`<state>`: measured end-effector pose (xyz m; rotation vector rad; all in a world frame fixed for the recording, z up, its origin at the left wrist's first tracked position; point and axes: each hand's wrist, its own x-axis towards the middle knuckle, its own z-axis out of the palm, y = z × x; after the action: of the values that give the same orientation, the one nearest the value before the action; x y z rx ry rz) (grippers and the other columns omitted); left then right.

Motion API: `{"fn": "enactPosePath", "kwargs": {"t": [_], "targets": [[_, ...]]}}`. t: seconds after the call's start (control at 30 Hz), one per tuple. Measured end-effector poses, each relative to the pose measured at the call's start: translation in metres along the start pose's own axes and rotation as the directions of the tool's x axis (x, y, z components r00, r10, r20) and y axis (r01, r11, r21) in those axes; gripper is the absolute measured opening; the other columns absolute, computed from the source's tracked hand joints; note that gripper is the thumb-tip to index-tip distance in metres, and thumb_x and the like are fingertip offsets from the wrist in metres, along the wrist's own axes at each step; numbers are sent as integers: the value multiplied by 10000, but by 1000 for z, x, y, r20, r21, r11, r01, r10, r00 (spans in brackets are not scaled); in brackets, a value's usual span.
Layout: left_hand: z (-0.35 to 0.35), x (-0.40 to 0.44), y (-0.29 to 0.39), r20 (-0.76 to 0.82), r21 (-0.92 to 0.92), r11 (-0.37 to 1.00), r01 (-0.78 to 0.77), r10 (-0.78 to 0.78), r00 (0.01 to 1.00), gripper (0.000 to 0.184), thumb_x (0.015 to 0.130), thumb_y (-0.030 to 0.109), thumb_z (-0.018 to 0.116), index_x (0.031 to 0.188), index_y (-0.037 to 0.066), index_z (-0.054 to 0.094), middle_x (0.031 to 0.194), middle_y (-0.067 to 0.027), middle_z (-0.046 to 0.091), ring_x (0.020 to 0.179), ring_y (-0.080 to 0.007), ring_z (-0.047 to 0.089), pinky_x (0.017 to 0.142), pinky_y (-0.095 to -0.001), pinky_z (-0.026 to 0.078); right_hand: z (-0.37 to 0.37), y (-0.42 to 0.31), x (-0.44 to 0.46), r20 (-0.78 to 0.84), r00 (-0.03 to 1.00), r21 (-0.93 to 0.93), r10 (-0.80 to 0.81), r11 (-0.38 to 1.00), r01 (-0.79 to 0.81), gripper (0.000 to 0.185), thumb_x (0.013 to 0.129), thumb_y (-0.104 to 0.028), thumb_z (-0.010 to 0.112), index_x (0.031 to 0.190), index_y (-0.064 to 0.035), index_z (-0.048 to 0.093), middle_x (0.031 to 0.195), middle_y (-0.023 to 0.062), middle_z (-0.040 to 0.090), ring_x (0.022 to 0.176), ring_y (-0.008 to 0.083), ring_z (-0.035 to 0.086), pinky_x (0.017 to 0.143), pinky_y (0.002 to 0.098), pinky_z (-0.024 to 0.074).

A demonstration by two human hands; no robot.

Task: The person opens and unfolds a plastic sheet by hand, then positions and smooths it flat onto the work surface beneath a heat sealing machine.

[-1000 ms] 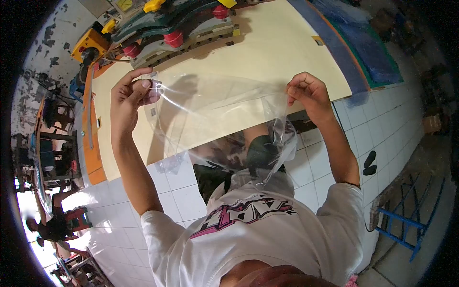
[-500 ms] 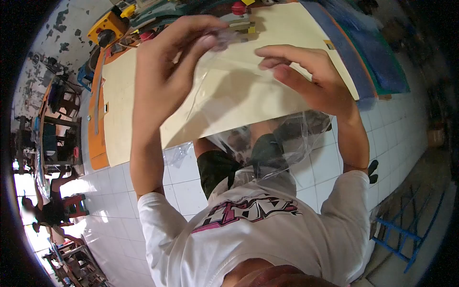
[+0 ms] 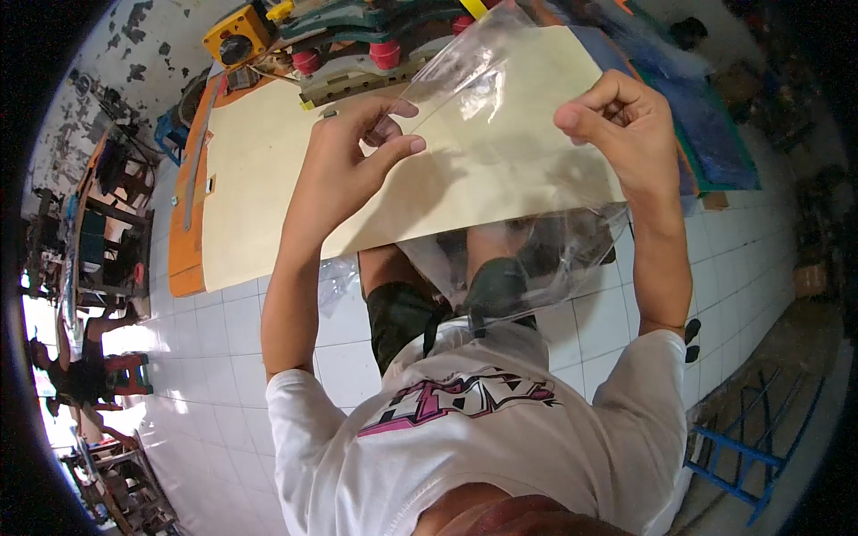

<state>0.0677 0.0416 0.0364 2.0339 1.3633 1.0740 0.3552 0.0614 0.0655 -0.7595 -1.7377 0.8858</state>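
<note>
**Update: the clear plastic film [image 3: 478,76] has opened out past my fingers**

So half a second ago this stuff was scrunched by my left hand [image 3: 344,165], and now it's a long shiny piece stretching from there toward 1 o'clock, over the cream sheet [image 3: 268,179]. Its far end reaches up near the yellow-tipped end of the machine [image 3: 349,27] with the red knobs [image 3: 384,55], around 12.

Left hand sits at 11 o'clock. Thumb and forefinger are parted, with the film's near end right at them. The other fingers are curled under, and honestly I can't tell whether they've got a grip on it.

Right hand [image 3: 639,134] is at 2 o'clock and has curled in from the looser reach it had, thumb tip up by the bent fingers. Can't tell if anything's pinched in there. It's well apart from the upper film anyway.

What it means for the job, my read: the film is spread enough to handle as a sheet, and any control is at my left end.

There's also some lower clear plastic [image 3: 567,255] off the right hand's 7 o'clock, drooping by my dark shorts [image 3: 393,313]. Same piece? Can't tell. Steel ruler [image 3: 190,183] is lying near 10.
</note>
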Motion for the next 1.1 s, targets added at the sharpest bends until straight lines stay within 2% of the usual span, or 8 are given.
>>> {"fn": "enactPosePath", "kwargs": {"t": [0.07, 0.37, 0.53, 0.63, 0.7, 0.8, 0.97, 1.1], "targets": [[0, -6, -1, -98, -31, 985, -169, 165, 981, 244, 835, 124, 737, 1005, -34, 661, 824, -77, 660, 722, -108, 606, 668, -255, 492, -6, 1, -7, 47, 998, 73, 31, 997, -34, 180, 864, -147, 733, 766, -41, 625, 703, 22, 642, 657, 66, 568, 598, 218, 452], [1, -42, 37, -33, -248, 949, -193, 191, 981, 137, 846, 52, 669, 941, -46, 681, 752, -93, 650, 610, -129, 620, 566, -250, 494, -27, 0, -49, 259, 957, 517, 133, 817, -254, 256, 972, -308, 565, 858, -80, 539, 784, 24, 537, 789, 153, 547, 754, 306, 446], [-6, -60, 56, 67, -105, 902, -420, 428, 901, 116, 785, 31, 668, 890, -5, 702, 733, -90, 632, 594, -199, 613, 538, -283, 456, -85, 13, -66, -168, 950, 644, 264, 759, -97, 195, 971, -270, 572, 896, -91, 557, 790, 5, 531, 794, 170, 548, 766, 331, 449], [2, -73, 66, 137, -106, 828, -550, 560, 817, 132, 741, 36, 687, 871, 19, 706, 726, -89, 636, 611, -231, 618, 538, -310, 468, -151, 28, -69, -380, 900, 513, 212, 858, 14, 172, 965, -261, 586, 961, -89, 580, 827, 10, 565, 787, 156, 564, 745, 334, 464], [15, -82, 74, 173, -125, 803, -583, 596, 784, 139, 723, 39, 705, 859, 13, 706, 694, -100, 637, 612, -231, 636, 540, -306, 483, -188, 47, -75, -775, 620, -125, 118, 934, -333, 215, 963, -265, 592, 1054, -71, 581, 892, 26, 606, 764, 159, 603, 671, 327, 500], [44, -90, 80, 105, -208, 627, -751, 777, 620, 105, 729, 51, 699, 828, 15, 698, 738, -93, 646, 592, -228, 620, 542, -322, 488, -222, 75, -97, -864, 442, 73, 240, 929, -363, 287, 970, -272, 580, 1138, -41, 562, 939, 54, 626, 762, 188, 649, 605, 308, 523], [105, -105, 110, 387, -428, 643, -635, 766, 514, 485, 769, 95, 687, 1231, 3, 573, 936, -140, 657, 652, -294, 638, 583, -370, 513, -203, 19, -78, -885, 465, -100, -1, 977, -188, 329, 988, -257, 541, 1206, -11, 518, 1088, 162, 656, 828, 242, 691, 612, 306, 550], [182, -117, 116, 499, -701, 615, -360, 785, 367, 618, 793, 180, 711, 1328, 1, 459, 1063, -192, 622, 878, -369, 642, 764, -433, 519, -193, -23, -37, -723, 691, -254, 1, 930, -267, 358, 978, -330, 563, 1184, -38, 556, 1066, 135, 683, 850, 187, 678, 705, 306, 540]]}}
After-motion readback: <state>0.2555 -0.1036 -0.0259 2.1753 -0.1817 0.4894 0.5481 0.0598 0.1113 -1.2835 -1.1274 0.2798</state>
